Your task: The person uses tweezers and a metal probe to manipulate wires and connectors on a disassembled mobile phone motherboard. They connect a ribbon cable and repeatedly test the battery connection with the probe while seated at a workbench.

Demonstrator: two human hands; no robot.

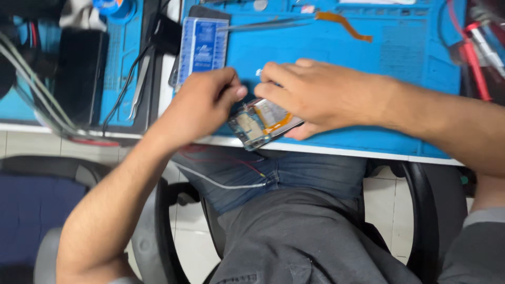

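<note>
gripping an opened phone [264,125] at the near edge of the blue work mat [326,58], the right hand [310,97] lies over it, fingers curled around its far end. the left hand [202,105] sits just beside it on the left, thumb and fingers pinched narrow at the phone's upper corner, perhaps on a small part, though the view hides it. the phone's long axis runs diagonally, low-left to upper-right. tweezers [268,23] lie well apart, farther back.

arms: bare | sleeves: short, grey | shirt: dark grey | trousers: blue jeans
</note>
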